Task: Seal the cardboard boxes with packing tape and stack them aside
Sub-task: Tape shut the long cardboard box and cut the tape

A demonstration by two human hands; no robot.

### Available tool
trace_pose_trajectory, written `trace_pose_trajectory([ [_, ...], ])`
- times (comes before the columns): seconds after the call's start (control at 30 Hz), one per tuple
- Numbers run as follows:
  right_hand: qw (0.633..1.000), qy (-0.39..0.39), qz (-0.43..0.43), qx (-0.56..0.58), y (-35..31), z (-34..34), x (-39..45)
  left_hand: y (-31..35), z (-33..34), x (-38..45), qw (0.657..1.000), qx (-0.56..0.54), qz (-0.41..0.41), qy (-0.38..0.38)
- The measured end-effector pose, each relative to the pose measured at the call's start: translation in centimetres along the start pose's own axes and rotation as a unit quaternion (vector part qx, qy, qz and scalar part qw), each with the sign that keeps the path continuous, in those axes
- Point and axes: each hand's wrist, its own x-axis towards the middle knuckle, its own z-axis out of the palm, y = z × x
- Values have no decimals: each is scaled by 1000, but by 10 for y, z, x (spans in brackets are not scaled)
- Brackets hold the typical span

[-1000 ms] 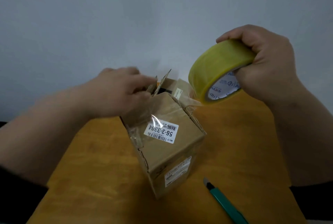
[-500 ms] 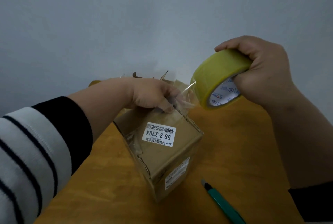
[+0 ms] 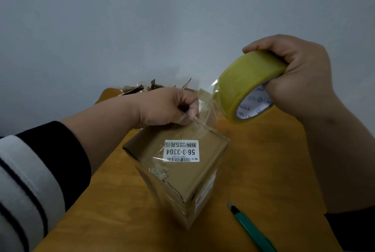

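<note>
cardboard box (image 3: 182,172): small brown carton on the wooden table (image 3: 263,170), middle of view, one corner toward the camera. Top face up, white label (image 3: 181,150) reading 56-3-3304 on it. Old clear tape wrinkled down the near left edge. Sits in much the same spot as half a second ago.

tape strip (image 3: 205,107): clear film stretched from the roll down to the box's far top edge. Span looks a bit longer than in the earlier frames, roll now higher and further right.

tape roll (image 3: 246,85): yellowish packing tape, white printed core facing the camera, held in the air above and right of the box, not touching it.

right hand (image 3: 294,77): fingers curled over the roll's outer band, thumb reaching into the core; firm grip. Same hold as before, hand slightly lifted.

left hand (image 3: 168,107): at the box's far top edge, fingertips curled and pinching the free end of the tape. A second ago it lay blurred over the open flaps; now it is steady, flaps under it hidden.

sleeve (image 3: 30,186): white with dark stripes, dark cuff, lower left; out of view a second ago.

utility knife (image 3: 251,227): green body, dark tip, lying on the table right of the box, apart from it. Unmoved.

cardboard scraps (image 3: 142,88): torn pieces at the table's far edge behind the left hand.

wall (image 3: 142,18): plain grey, behind the table.
</note>
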Motion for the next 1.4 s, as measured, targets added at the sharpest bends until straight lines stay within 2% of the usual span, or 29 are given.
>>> trace_pose_trajectory([
  [0.2, 1000, 9, -3, 8, -1, 2, 1, 9, 14, -3, 1000, 22, 0, 14],
  [0.37, 1000, -6, -9, 6, 0, 4, 1, 9, 16, -5, 999, -26, -12, 27],
  [0.5, 1000, -10, -4, 4, 3, 6, 1, 5, 16, -5, 1000, 17, -17, 15],
  [0.73, 1000, -20, 14, 4, 8, 10, -2, -2, 7, -7, 999, -2, -8, -44],
  [0.9, 1000, -6, 15, -4, 14, 7, -1, -11, 4, -12, 988, -96, -18, -123],
  [1.03, 999, -31, 6, -12, 18, 8, -2, -15, 4, -16, 972, -171, -17, -158],
  [1.1, 999, -42, 16, -13, 21, 10, -2, -16, 7, -17, 962, -232, -22, -140],
  [1.2, 997, -65, 34, -18, 28, 13, -4, -13, 16, -18, 963, -262, -29, -49],
  [1.3, 994, -94, 56, -21, 36, 18, -5, -10, 24, -20, 984, -174, -2, 26],
  [1.4, 989, -133, 64, -25, 45, 25, -7, -7, 29, -22, 994, -95, 7, 56],
])
